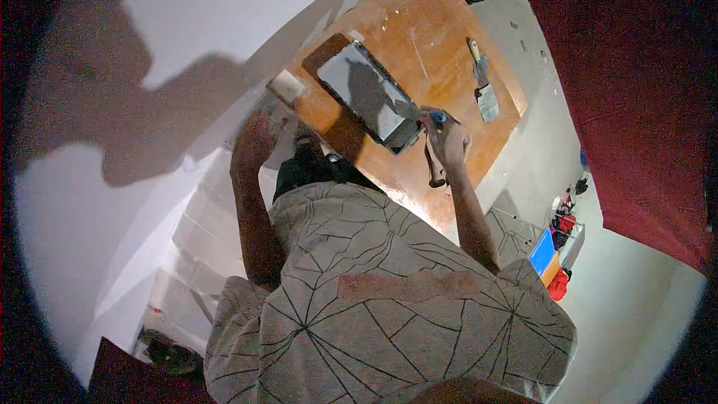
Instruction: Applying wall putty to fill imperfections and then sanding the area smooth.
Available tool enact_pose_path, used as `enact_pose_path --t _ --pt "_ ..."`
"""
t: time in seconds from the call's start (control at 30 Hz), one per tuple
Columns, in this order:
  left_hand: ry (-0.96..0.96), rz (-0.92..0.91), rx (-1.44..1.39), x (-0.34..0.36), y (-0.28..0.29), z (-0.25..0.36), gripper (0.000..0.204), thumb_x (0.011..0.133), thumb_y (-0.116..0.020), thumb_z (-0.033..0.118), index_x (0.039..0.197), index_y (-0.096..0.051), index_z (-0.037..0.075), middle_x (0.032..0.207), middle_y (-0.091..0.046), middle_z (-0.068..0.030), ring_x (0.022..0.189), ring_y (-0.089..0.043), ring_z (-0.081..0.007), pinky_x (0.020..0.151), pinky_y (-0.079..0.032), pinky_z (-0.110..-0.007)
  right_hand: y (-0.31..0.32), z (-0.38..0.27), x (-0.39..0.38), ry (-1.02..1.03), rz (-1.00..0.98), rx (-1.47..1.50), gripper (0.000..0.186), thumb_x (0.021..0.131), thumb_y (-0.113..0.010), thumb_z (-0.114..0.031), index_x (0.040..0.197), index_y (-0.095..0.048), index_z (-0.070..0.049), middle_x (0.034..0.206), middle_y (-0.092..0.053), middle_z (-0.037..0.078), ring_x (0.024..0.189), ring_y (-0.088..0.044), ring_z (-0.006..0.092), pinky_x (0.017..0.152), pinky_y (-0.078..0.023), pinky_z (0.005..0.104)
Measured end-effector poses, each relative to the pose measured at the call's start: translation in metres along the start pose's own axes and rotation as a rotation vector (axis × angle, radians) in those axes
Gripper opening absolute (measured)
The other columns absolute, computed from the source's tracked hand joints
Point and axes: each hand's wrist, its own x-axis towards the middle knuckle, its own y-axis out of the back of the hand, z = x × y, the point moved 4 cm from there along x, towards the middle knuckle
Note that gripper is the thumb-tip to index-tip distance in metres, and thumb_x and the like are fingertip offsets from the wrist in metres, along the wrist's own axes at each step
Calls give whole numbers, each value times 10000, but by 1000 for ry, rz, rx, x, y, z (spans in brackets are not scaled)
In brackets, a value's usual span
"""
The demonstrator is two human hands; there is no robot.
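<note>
A dark rectangular paint tray (pixel 372 93) with white paint in it lies on an orange-brown wooden tabletop (pixel 404 22). Beside its near right end, my right hand (pixel 449 142) is closed around a tool with a blue part at the top and a dark curved piece hanging below; its kind is not clear. My left hand (pixel 256 141) hangs low by the table's left edge, in shadow, its fingers too dim to read. Farther right on the tabletop lies a scraper (pixel 477 60) with a cream handle, next to a wide flat blade (pixel 488 103).
A whitish block (pixel 288 86) sits at the table's left corner, close to a pale wall (pixel 187 0) with shadows across it. A dark red cloth (pixel 628 105) hangs at the right. Beyond my right arm are a metal frame (pixel 512 232) and a blue panel (pixel 541 253).
</note>
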Motion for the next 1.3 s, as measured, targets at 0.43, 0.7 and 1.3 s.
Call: enact_pose_path --t 0.43,0.7,1.3 --pt "235 -104 -164 -8 33 42 550 995 -573 451 1404 -543 85 1328 -602 -258 1227 -569 -455 1056 -448 -537 -53 9 -3 321 -261 -190 364 836 -650 -41 1200 -674 -43 1009 -670 216 964 -650 413 871 -509 462" --pt "89 -12 -96 -1 48 40 502 998 -590 407 1380 -578 82 1309 -603 -260 1202 -581 -439 1042 -451 -533 -91 138 45 228 87 -202 283 972 -634 -215 856 -720 27 754 -722 157 697 -675 184 652 -537 385" --pt "117 -142 -67 -18 27 7 537 1001 -583 434 1380 -573 53 1413 -551 -250 1314 -520 -419 1119 -406 -500 -20 129 -57 -537 420 987 394 1013 -648 -183 1371 -487 -144 1033 -676 124 862 -673 196 769 -583 330"
